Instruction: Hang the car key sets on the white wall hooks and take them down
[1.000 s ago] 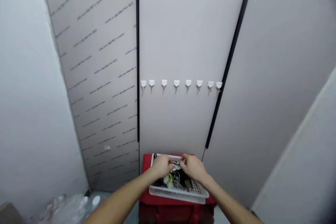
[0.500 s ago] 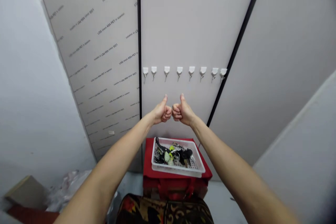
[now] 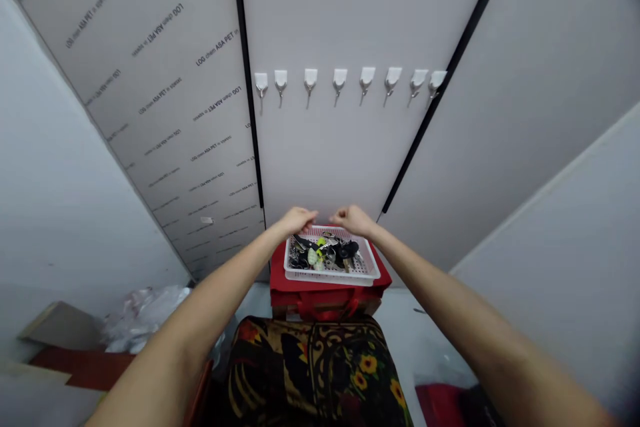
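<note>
While slanted dark print reading "LOG chem ASA PET in" repeats across the left panel (image 3: pixel 175 113), the smooth middle panel (image 3: pixel 320 147) bears a row of white hooks (image 3: pixel 311 77) with thin metal prongs; below, a white perforated plastic basket (image 3: pixel 330 277) sits on the red bag (image 3: pixel 300 290), its jumble of small items (image 3: pixel 349 249), black, pale, yellow-green and shiny, spread from its left edge past its middle; the left hand (image 3: pixel 299 219) is at its far left corner, the right hand (image 3: pixel 353 220) over its far edge, fingers of both curled in, though from here I cannot tell whether either holds anything
</note>
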`<action>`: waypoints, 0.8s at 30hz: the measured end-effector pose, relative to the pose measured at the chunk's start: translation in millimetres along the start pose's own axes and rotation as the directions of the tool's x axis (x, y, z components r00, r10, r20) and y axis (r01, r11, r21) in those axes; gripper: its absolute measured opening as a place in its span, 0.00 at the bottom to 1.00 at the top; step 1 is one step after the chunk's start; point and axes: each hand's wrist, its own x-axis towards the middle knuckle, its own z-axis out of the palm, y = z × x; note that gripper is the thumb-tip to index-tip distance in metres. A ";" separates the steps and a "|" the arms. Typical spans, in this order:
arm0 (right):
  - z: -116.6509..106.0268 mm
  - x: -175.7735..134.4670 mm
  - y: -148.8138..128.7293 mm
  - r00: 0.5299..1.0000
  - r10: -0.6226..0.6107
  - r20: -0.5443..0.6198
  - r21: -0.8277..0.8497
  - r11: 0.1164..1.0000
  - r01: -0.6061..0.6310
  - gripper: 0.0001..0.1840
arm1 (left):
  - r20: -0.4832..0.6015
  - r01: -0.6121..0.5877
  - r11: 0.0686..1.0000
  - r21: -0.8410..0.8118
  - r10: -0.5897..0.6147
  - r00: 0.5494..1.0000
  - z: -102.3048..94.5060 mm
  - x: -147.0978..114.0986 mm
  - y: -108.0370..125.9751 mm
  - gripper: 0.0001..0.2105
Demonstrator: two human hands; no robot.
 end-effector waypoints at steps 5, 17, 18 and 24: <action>22.9 -6.0 35.7 0.995 -0.047 0.085 -0.294 0.953 0.070 0.09 | -0.001 -0.005 0.975 0.221 0.005 1.000 23.5 8.2 -39.3 0.09; -8.4 -22.4 -12.1 0.980 -0.109 -0.165 -0.099 0.991 0.093 0.07 | -0.057 -0.360 0.932 -0.035 0.358 0.932 46.6 6.8 -30.8 0.11; -14.5 -19.7 -25.4 0.972 -0.135 -0.194 -0.095 0.988 0.118 0.06 | -0.084 -0.403 0.909 -0.105 0.396 0.915 44.2 6.0 -22.8 0.12; -40.9 19.6 -119.5 0.883 -0.231 -0.408 -0.040 0.971 0.236 0.08 | -0.372 -0.513 0.774 -0.370 0.383 0.846 -13.7 1.1 32.4 0.09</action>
